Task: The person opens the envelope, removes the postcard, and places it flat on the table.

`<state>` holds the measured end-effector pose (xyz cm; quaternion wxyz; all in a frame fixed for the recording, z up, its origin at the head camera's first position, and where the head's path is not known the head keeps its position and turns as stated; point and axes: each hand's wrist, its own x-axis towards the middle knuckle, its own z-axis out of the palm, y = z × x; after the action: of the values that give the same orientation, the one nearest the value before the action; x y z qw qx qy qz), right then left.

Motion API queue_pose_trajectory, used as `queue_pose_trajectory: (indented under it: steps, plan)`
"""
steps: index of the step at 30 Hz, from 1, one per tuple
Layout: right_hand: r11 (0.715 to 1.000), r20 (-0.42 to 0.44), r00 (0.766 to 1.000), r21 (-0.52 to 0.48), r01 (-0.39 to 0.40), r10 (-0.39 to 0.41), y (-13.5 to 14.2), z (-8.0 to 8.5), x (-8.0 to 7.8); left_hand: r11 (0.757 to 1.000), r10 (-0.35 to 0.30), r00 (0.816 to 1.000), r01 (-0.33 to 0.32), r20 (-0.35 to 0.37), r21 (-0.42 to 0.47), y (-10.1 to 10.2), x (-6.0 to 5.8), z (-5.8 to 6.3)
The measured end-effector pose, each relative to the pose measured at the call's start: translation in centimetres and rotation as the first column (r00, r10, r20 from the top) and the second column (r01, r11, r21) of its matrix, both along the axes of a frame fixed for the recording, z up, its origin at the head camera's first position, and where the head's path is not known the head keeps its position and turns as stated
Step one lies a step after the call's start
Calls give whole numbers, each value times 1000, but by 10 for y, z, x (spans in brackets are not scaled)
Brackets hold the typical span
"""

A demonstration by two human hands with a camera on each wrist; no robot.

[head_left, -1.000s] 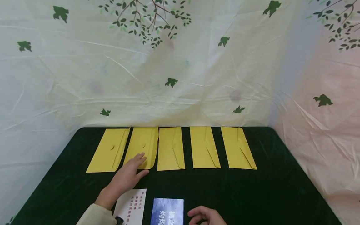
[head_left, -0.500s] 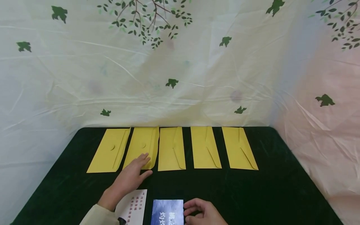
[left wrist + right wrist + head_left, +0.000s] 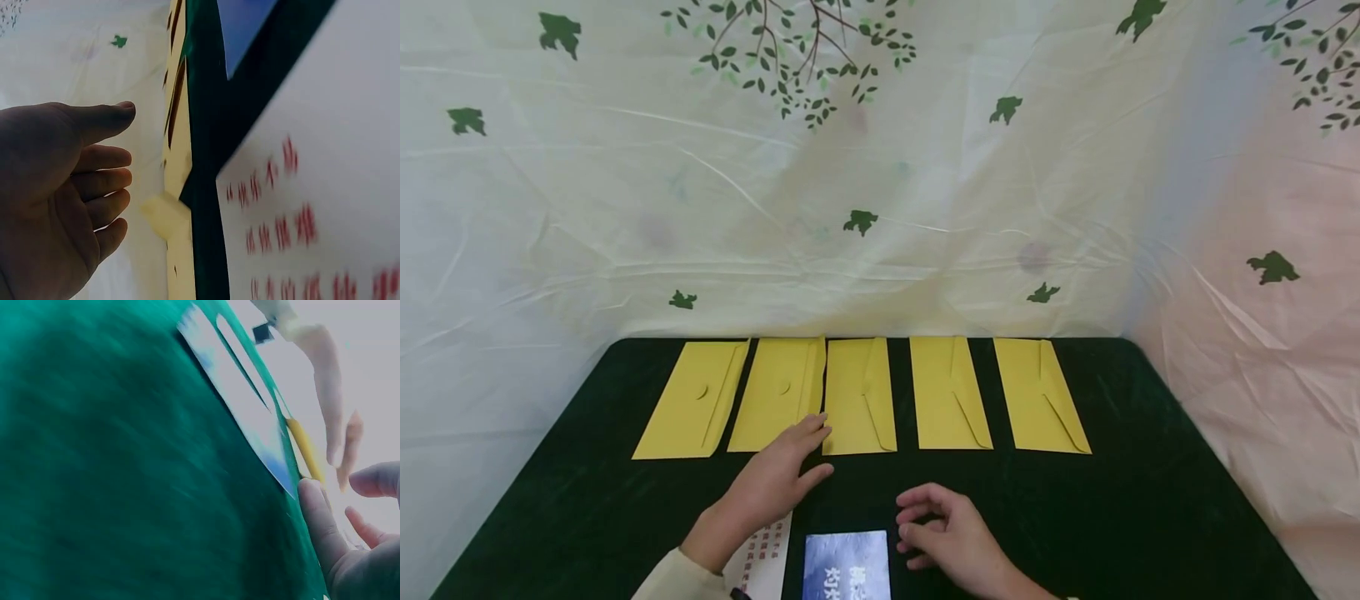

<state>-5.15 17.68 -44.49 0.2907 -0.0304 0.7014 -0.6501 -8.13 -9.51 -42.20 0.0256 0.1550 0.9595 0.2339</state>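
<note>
Left fingers [image 3: 807, 427] extended, right fingers [image 3: 931, 495] curved

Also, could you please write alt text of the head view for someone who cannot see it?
A person's empty left grip and loosely curled, empty right grip reach over a green table, where five yellow envelopes lie in a row. Nearer lie a blue card and a partly covered white sheet.

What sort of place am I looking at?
Probably a makeshift, curtained-off tabletop workspace: a pale, wrinkled, leaf-printed sheet hangs behind a dark green, cloth-covered table bearing five flat yellow paper envelopes.
</note>
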Motion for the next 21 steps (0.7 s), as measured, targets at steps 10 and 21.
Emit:
queue_pose_trajectory:
  steps: [10,21]
  plan:
    - [993,-249,962,-16,114,-114,-14,6,-47,994,-111,993,112,40,-11,26,-2,-3]
    - [976,-447,883,85,198,-140,-34,0,-93,990,-135,981,138,138,-17,41,-9,-10]
